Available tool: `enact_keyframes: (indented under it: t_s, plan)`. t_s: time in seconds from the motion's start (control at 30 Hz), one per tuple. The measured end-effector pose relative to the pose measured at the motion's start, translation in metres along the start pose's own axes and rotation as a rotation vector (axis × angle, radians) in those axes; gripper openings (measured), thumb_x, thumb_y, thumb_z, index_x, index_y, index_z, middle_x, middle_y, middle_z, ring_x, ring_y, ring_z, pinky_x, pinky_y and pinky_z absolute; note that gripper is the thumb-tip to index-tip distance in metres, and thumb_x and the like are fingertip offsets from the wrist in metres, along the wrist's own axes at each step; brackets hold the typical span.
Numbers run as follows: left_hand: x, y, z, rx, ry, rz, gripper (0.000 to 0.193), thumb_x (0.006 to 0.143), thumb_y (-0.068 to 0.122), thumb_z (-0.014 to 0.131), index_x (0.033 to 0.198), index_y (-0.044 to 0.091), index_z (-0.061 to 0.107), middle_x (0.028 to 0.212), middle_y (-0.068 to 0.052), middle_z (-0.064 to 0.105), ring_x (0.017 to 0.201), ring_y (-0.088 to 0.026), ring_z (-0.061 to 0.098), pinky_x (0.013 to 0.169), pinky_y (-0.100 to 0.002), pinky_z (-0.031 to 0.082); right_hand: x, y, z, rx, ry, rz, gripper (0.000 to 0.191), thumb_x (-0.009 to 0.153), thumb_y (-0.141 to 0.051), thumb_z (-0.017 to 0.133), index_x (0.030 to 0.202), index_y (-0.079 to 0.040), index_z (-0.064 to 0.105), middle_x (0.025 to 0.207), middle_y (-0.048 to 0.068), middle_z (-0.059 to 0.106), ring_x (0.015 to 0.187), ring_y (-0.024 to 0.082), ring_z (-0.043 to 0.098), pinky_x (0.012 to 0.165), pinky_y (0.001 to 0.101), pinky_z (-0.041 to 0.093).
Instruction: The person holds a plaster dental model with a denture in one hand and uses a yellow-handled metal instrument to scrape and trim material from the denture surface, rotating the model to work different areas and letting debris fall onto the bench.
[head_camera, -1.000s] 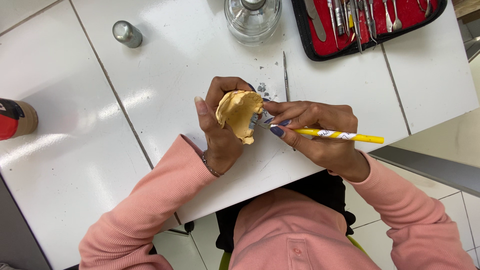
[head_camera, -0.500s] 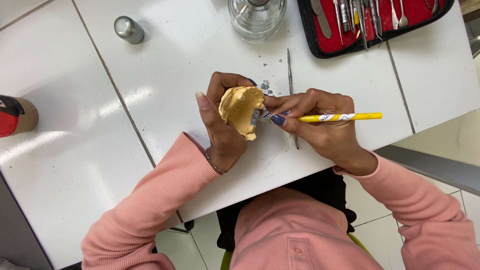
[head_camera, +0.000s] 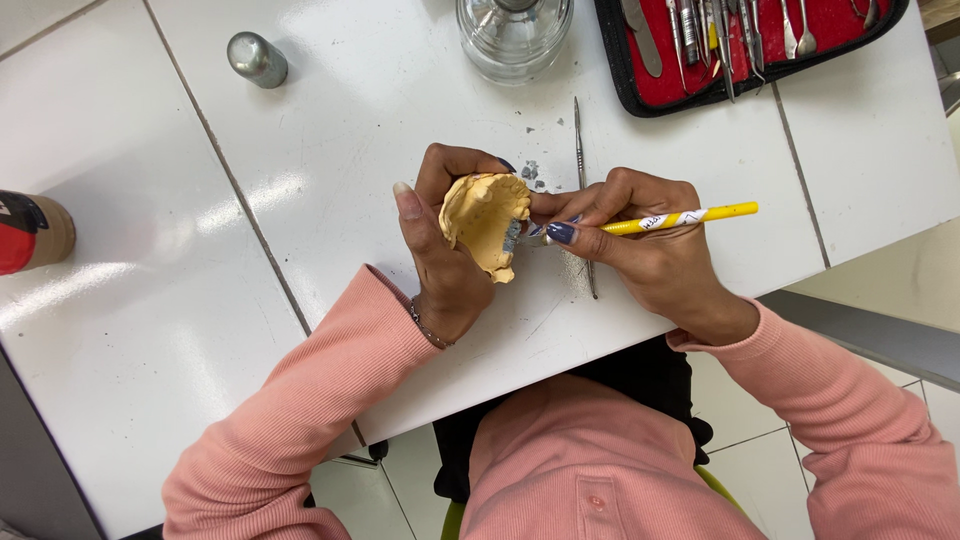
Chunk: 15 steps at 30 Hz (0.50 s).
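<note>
Nearest, pink sleeves (head_camera: 300, 430) reaching up onto the white tiled table (head_camera: 150, 300). Left hand (head_camera: 445, 255) curled around a yellow dental cast (head_camera: 482, 222), held tilted just above the tabletop; palm side hidden behind the cast. Right hand (head_camera: 640, 250) pinched shut on a yellow-handled tool (head_camera: 680, 218), tip at a small grey patch on the cast's edge, working end too small to make out. Just beyond, partly covered by the right hand, a thin metal instrument (head_camera: 579, 140) lying flat, grey crumbs beside it. Farther off, a small metal cylinder (head_camera: 256, 58); at left, a red and tan container (head_camera: 30, 232), cut off. At the top edge, cropped, a glass jar (head_camera: 514, 35) and a red-lined instrument case (head_camera: 740, 50).
</note>
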<state>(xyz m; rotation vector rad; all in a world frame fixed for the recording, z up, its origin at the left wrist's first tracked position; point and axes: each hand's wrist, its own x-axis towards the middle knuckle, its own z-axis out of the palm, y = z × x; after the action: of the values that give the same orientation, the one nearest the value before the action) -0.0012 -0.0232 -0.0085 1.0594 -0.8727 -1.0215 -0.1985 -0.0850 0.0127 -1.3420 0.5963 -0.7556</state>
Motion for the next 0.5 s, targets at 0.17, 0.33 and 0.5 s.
enact_keyframes:
  t_s: [0.17, 0.33, 0.5]
  plan:
    - [0.001, -0.002, 0.001, -0.033, 0.021, 0.007, 0.076, 0.107, 0.068, 0.014, 0.113, 0.003, 0.053, 0.103, -0.012, 0.063, 0.094, -0.021, 0.065, 0.083, -0.034, 0.058, 0.001, 0.003, 0.001, -0.005, 0.009, 0.040, 0.012, 0.095, 0.005, 0.070, 0.091, -0.001, 0.061, 0.105, 0.019, 0.075, 0.128, 0.031, 0.069, 0.108, 0.0387, 0.060]
    - [0.006, 0.000, 0.002, -0.059, 0.059, -0.004, 0.073, 0.110, 0.065, 0.015, 0.109, 0.002, 0.053, 0.098, -0.013, 0.064, 0.089, -0.020, 0.065, 0.081, -0.033, 0.058, 0.002, 0.001, 0.008, -0.015, 0.026, -0.005, 0.012, 0.098, 0.004, 0.070, 0.095, -0.001, 0.060, 0.107, 0.018, 0.074, 0.130, 0.030, 0.068, 0.109, 0.0358, 0.059]
    - [0.009, 0.004, 0.003, 0.119, 0.017, 0.046, 0.083, 0.106, 0.072, 0.011, 0.112, 0.002, 0.055, 0.097, -0.012, 0.068, 0.088, -0.019, 0.069, 0.079, -0.031, 0.059, 0.001, -0.006, 0.006, 0.006, 0.071, -0.014, 0.017, 0.100, 0.004, 0.070, 0.096, -0.003, 0.055, 0.108, 0.018, 0.076, 0.128, 0.031, 0.069, 0.104, 0.0327, 0.059]
